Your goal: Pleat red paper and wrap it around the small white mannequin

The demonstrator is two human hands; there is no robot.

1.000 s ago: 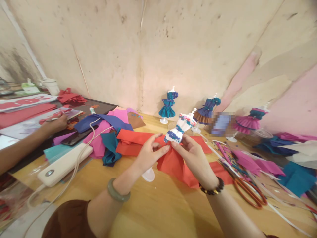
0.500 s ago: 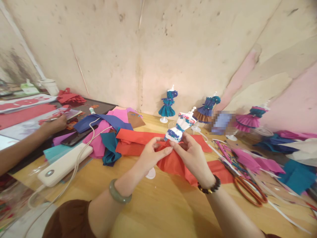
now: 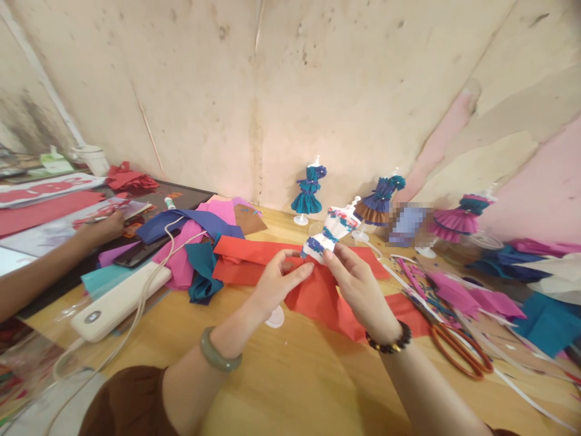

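A small white mannequin [image 3: 339, 223] with blue and red-pink patches tilts to the right between my two hands. Red paper [image 3: 313, 298], gathered at its top, hangs in folds from the mannequin's waist. My left hand [image 3: 278, 283] is closed, its thumb pressing the gathered paper against the waist. My right hand [image 3: 358, 283] closes on the mannequin's other side, thumb at the waist just above the red paper; its other fingertips are partly hidden. Below my left hand shows a round white disc [image 3: 275, 317]. Behind lies a flat red strip [image 3: 242, 249].
Orange-handled scissors [image 3: 463, 354] lie right among paper scraps [image 3: 458, 293]. Three dressed mannequins, including a teal one [image 3: 307, 197], stand by the wall. At left are a white power bank [image 3: 118, 301] with cables, a phone [image 3: 145, 248], and another person's hand [image 3: 105, 229] holding a pen-like tool.
My right thumb has shifted up from the gathered red paper to the mannequin's waist, and that hand sits slightly further right. My left hand stays nearly in place.
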